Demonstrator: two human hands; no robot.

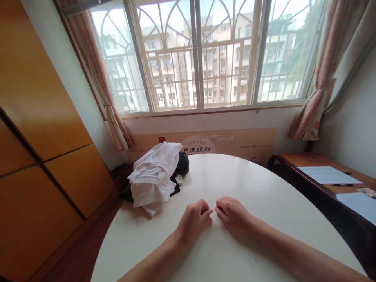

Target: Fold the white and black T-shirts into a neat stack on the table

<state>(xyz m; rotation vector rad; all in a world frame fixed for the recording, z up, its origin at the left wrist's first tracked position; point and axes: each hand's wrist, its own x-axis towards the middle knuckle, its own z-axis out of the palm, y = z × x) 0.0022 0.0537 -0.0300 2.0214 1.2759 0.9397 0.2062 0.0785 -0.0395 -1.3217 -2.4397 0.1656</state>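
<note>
Head view: left hand (194, 221) and right hand (232, 213), bare, loosely curled, half open, holding nothing, on smooth white oval table (258, 188); crumpled soft white shirt (152, 176) lies just beyond, near table's edge.

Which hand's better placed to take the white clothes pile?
Left, probably: the left hand rests on the white table closer to the white clothes; the right hand lies farther away.

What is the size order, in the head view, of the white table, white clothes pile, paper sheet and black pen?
Largest to smallest: the white table, the white clothes pile, the paper sheet, the black pen. The sheet lies at a slant, so pile over sheet is unsure.
</note>
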